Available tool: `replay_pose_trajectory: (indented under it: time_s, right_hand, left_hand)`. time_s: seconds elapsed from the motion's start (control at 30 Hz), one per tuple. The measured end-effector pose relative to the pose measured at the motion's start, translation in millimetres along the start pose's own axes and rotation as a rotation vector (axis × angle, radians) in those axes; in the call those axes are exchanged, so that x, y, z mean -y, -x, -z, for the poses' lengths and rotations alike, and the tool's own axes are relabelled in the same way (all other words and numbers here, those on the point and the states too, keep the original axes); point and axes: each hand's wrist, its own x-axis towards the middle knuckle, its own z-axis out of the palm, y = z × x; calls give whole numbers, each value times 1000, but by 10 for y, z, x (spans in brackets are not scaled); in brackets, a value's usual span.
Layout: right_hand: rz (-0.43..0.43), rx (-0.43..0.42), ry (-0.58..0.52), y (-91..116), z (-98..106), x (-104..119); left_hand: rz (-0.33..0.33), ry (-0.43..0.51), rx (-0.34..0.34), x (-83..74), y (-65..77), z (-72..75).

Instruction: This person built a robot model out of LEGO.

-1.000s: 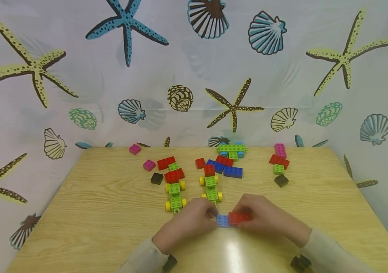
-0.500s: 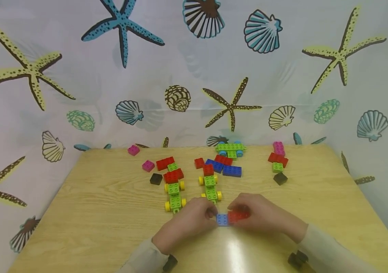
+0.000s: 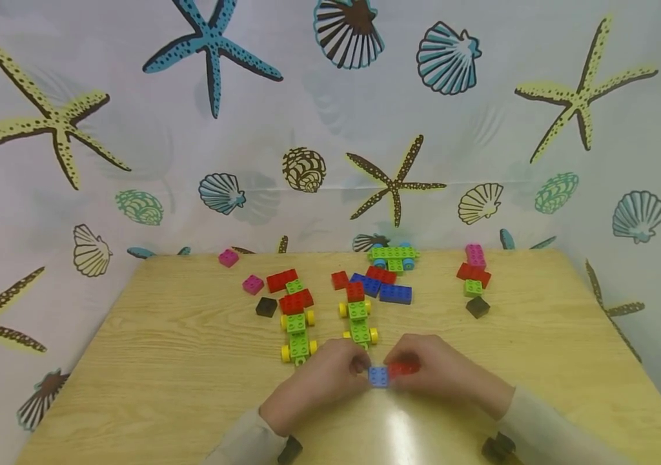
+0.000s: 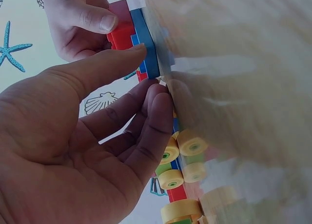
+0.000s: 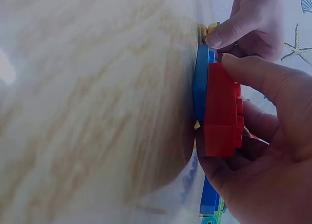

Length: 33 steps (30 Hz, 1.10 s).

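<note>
A flat blue toy brick [image 3: 378, 376] lies on the table in front of the person, studs up. The left hand [image 3: 327, 374] pinches its left end; in the left wrist view the thumb is against one side and the fingertips [image 4: 163, 94] are at the end. A red toy brick [image 5: 222, 112] sits over the blue brick's right part, overhanging its right end in the right wrist view. The right hand [image 3: 441, 371] grips the red brick between thumb and fingers, hiding much of it in the head view.
Just beyond the hands stand two green wheeled bases with yellow wheels, the left base [image 3: 298, 342] and the right base [image 3: 359, 323]. Farther back lie blue bricks [image 3: 396, 294], a green base with blue wheels [image 3: 394, 253], and red, pink, green and black bricks. A patterned curtain [image 3: 330, 129] hangs behind the table.
The right hand has shifted slightly left along the red brick, covering more of it in the head view. The left hand keeps its place at the blue brick.
</note>
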Motion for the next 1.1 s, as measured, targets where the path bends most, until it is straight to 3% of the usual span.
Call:
replay_pose_trajectory:
  time_s: [0.3,0.53,0.67,0.8,0.9,0.97,1.03,1.1]
  right_hand:
    - [12,-1,44,-36,41,57]
    - [12,29,49,-73,117,107]
    - [-7,54,45,-70,139,123]
    - [-45,66,28,-53,134,126]
    - [-56,69,18,-54,119,133]
    - [-50,73,16,-59,106,139]
    - [-48,78,10,-61,95,144]
    - [-49,81,9,-57,86,146]
  left_hand:
    - [6,1,-7,-9,2,51]
    - [-105,-58,-13,-5,100,232]
    - [-188,-77,-59,24,237,539]
    - [-219,-100,-254,187,346,988]
    - [-165,-128,-424,424,346,1360]
    - [-110,-154,-474,615,303,1570]
    - [-52,-202,-480,819,221,1713]
    - [-10,-237,-442,1007,106,1789]
